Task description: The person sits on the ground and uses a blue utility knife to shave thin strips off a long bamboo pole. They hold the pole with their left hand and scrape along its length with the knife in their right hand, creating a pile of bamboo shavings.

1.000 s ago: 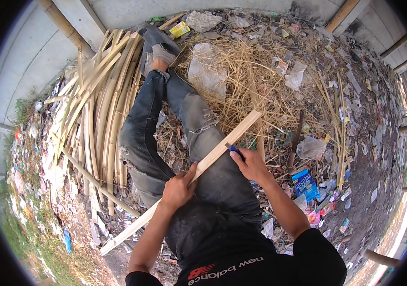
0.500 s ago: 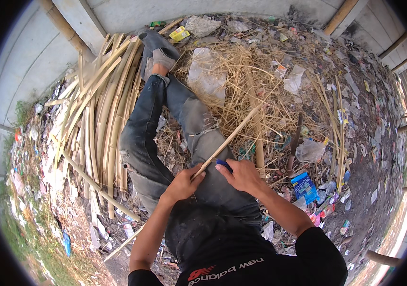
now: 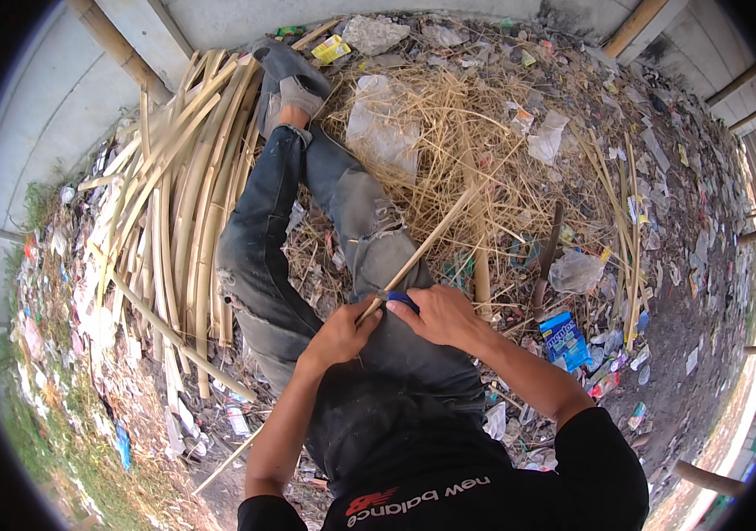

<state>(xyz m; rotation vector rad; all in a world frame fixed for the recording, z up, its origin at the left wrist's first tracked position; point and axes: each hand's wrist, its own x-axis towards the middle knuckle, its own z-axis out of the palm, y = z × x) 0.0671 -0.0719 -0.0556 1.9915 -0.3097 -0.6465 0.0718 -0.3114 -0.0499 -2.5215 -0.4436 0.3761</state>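
Observation:
My left hand (image 3: 343, 334) is closed round a pale bamboo strip (image 3: 435, 232), which lies over my right thigh and slants up and away to the right. My right hand (image 3: 443, 314) grips a small blue-handled knife (image 3: 403, 299) against the strip, just ahead of my left fingers. Its blade is small and mostly hidden where it meets the strip. Beneath both hands are my worn, torn jeans (image 3: 369, 257). Behind my left forearm a thin pale strip (image 3: 232, 460) sticks out; whether it is the same piece I cannot tell.
Many bamboo strips (image 3: 192, 221) are piled left of my legs. Straw-like shavings (image 3: 458, 133) cover the ground ahead. To the right lie a long rusty blade (image 3: 548, 257), a blue packet (image 3: 566, 342), several thin strips (image 3: 633, 239) and scattered litter. A grey wall (image 3: 263, 16) stands beyond.
My right hand and the blue-handled knife have shifted slightly left, closer to my left hand along the strip. My left hand stays in nearly the same place.

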